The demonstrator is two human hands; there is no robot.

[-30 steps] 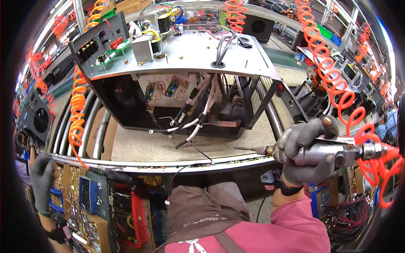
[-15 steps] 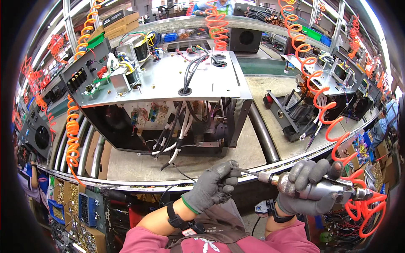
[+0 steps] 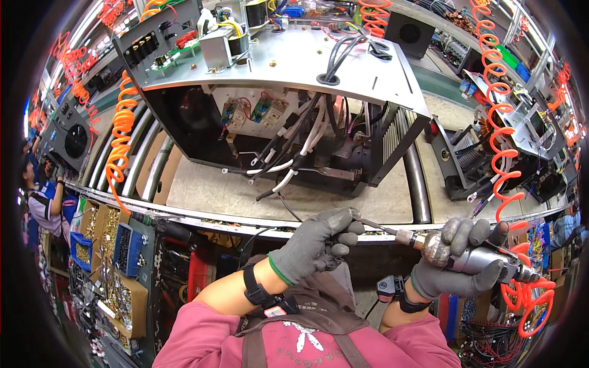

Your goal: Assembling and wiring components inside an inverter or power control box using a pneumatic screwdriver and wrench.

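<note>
My right hand, in a grey glove, is wrapped round a silver air screwdriver that points left. Its long dark bit reaches over to my left hand, also gloved in grey. There the thumb and forefinger are pinched at the bit's tip; whether a screw sits between them is too small to tell, and the other fingers curl in. Beyond both hands stands a black metal housing with an open front. A bare metal plate tops it, carrying electrical parts. White and black cables hang out at the front.
The housing stands on a board over conveyor rollers. A second part-built unit is at the right. Orange coiled hoses hang around. Bins of screws lie lower left. Another person is at the far left.
The view has tilted down and shifted, so the housing looks larger and higher in the picture. Both hands keep the same hold on the screwdriver and its bit.
</note>
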